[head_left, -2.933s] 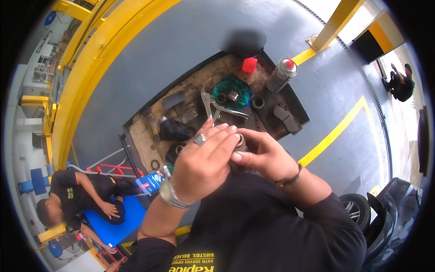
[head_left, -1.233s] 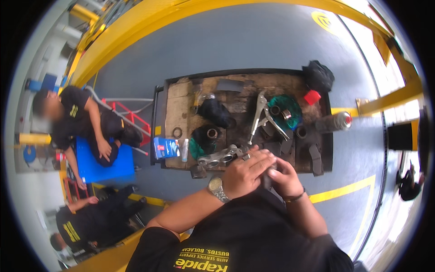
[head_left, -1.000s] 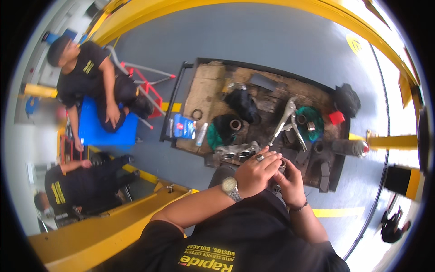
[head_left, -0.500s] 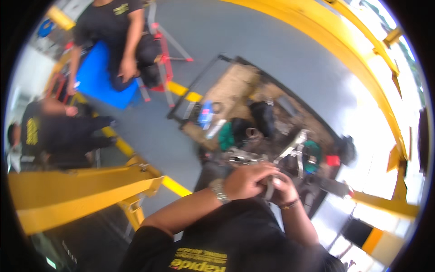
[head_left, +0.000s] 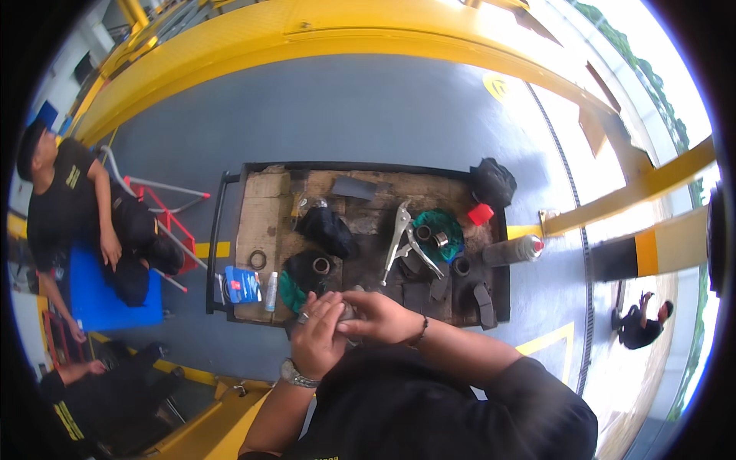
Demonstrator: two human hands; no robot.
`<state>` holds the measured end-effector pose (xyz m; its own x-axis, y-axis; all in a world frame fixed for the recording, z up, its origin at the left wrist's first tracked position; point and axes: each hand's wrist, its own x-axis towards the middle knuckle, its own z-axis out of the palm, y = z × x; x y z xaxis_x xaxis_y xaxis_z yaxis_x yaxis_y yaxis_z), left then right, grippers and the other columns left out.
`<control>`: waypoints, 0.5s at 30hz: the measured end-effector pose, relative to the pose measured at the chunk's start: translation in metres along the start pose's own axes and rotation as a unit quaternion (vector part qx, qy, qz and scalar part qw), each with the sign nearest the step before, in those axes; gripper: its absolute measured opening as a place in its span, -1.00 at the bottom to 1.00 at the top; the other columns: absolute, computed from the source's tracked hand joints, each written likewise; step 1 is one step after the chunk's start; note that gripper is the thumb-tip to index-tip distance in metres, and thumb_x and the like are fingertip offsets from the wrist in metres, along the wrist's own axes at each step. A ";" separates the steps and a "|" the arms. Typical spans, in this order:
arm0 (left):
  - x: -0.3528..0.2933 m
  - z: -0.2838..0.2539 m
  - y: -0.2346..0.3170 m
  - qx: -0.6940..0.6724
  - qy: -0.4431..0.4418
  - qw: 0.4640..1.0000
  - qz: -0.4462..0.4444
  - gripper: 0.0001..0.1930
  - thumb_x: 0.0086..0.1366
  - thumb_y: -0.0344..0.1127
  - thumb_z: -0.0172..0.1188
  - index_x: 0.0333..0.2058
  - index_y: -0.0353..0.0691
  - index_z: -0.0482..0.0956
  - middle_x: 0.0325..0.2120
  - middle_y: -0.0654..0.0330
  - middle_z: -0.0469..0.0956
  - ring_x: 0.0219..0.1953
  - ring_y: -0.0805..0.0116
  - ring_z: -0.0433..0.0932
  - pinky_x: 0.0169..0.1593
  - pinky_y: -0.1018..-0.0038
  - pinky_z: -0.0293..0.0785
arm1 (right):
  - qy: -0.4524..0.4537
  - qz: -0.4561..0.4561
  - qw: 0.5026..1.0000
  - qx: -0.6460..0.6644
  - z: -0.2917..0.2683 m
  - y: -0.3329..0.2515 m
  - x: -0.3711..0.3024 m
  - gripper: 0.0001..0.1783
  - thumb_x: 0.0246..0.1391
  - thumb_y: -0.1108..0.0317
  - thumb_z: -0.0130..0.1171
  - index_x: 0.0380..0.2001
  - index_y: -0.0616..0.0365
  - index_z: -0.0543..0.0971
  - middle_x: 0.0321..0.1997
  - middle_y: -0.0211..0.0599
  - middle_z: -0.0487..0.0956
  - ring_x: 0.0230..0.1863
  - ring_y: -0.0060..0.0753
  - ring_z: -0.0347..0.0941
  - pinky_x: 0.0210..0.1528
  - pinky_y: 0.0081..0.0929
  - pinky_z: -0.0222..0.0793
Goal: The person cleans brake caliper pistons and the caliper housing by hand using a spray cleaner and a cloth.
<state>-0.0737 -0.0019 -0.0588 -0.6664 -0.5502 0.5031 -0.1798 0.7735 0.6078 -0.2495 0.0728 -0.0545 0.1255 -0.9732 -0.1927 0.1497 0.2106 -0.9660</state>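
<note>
I have both hands close together over the near edge of the cart (head_left: 491, 176), about midway along it, with a small grey metal part (head_left: 349, 313) between them; most of it is hidden by my fingers, so I cannot tell its full shape. My left hand (head_left: 318, 333) is cupped against the part, fingers lying side by side and pressed together, and my right hand (head_left: 382, 316) closes on it from the other side, thumb and fingers bent around it. Just beyond my hands, locking pliers (head_left: 400, 238) lie on the cart with their handles apart. Right of them, a green cloth (head_left: 452, 225) has metal rings on it, and a dark ring (head_left: 461, 266) sits nearer the right edge. A brake pad (head_left: 484, 305) lies by the near right corner. A red piece (head_left: 481, 214) and a black bag (head_left: 494, 184) are at the far right corner, and a spray can (head_left: 514, 251) is at the right edge. To the left of the pliers is a dark bundle (head_left: 328, 231); nearer me, a hollow metal cylinder (head_left: 321, 266) sits beside another green cloth (head_left: 290, 291). By the near left corner are a blue box (head_left: 243, 285) and a pale tube (head_left: 271, 291), with a thin ring (head_left: 257, 259) just beyond them.
</note>
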 end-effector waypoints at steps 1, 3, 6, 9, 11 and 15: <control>0.004 -0.002 0.000 0.032 -0.007 0.999 0.012 -0.62 0.15 -0.53 0.25 -0.02 -0.28 0.55 -0.01 -0.02 0.64 0.09 -0.05 0.61 0.28 -0.01 0.41 | 0.056 -0.046 0.989 -0.131 0.002 -0.004 0.000 -0.33 0.17 0.13 0.37 0.19 0.36 0.43 0.11 0.05 0.57 0.13 -0.15 0.51 0.18 -0.28 0.40; 0.013 -0.010 0.000 -0.001 -0.016 1.000 0.015 -0.63 0.14 -0.51 0.25 -0.02 -0.30 0.56 -0.01 -0.01 0.64 0.10 -0.08 0.60 0.29 0.00 0.40 | 0.092 -0.110 0.971 -0.191 0.005 -0.007 -0.002 -0.35 0.17 0.13 0.38 0.16 0.37 0.45 0.04 0.03 0.60 0.09 -0.12 0.53 0.12 -0.29 0.43; 0.020 -0.023 0.008 -0.135 -0.058 0.989 -0.010 -0.58 0.08 -0.49 0.27 -0.01 -0.30 0.58 -0.01 0.01 0.65 0.13 -0.09 0.58 0.30 0.02 0.39 | -0.077 0.028 0.954 0.289 0.003 -0.003 -0.005 -0.36 0.23 0.17 0.34 0.23 0.35 0.40 0.07 -0.28 0.57 0.09 -0.42 0.48 0.12 -0.43 0.42; 0.026 -0.024 0.017 -0.169 -0.100 0.981 -0.003 -0.55 0.04 -0.51 0.27 -0.01 -0.29 0.60 -0.02 0.00 0.66 0.12 -0.03 0.59 0.30 0.02 0.39 | -0.110 0.050 0.920 0.372 -0.002 0.002 -0.009 -0.39 0.26 0.20 0.31 0.24 0.32 0.39 0.10 -0.34 0.54 0.09 -0.56 0.45 0.09 -0.52 0.41; 0.033 -0.021 0.020 -0.029 -0.107 0.994 0.009 -0.57 0.04 -0.54 0.26 -0.03 -0.30 0.60 -0.04 -0.01 0.66 0.11 -0.02 0.60 0.30 0.02 0.38 | -0.073 0.039 0.939 0.334 -0.002 0.002 -0.010 -0.40 0.27 0.20 0.30 0.22 0.33 0.40 0.07 -0.32 0.57 0.06 -0.52 0.48 0.06 -0.49 0.44; 0.047 -0.012 0.021 0.081 -0.160 0.984 0.024 -0.58 0.02 -0.58 0.24 -0.05 -0.32 0.62 -0.05 -0.03 0.66 0.09 -0.01 0.61 0.30 0.02 0.38 | 0.142 -0.039 0.979 -0.139 0.003 -0.007 -0.017 -0.40 0.27 0.12 0.29 0.18 0.36 0.43 -0.02 -0.29 0.60 -0.05 -0.53 0.48 0.00 -0.46 0.45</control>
<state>-0.1004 -0.0154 -0.0148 -0.8656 -0.4054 0.2939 -0.2387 0.8500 0.4695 -0.2498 0.0885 -0.0444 -0.1594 -0.9800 -0.1191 -0.1305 0.1405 -0.9814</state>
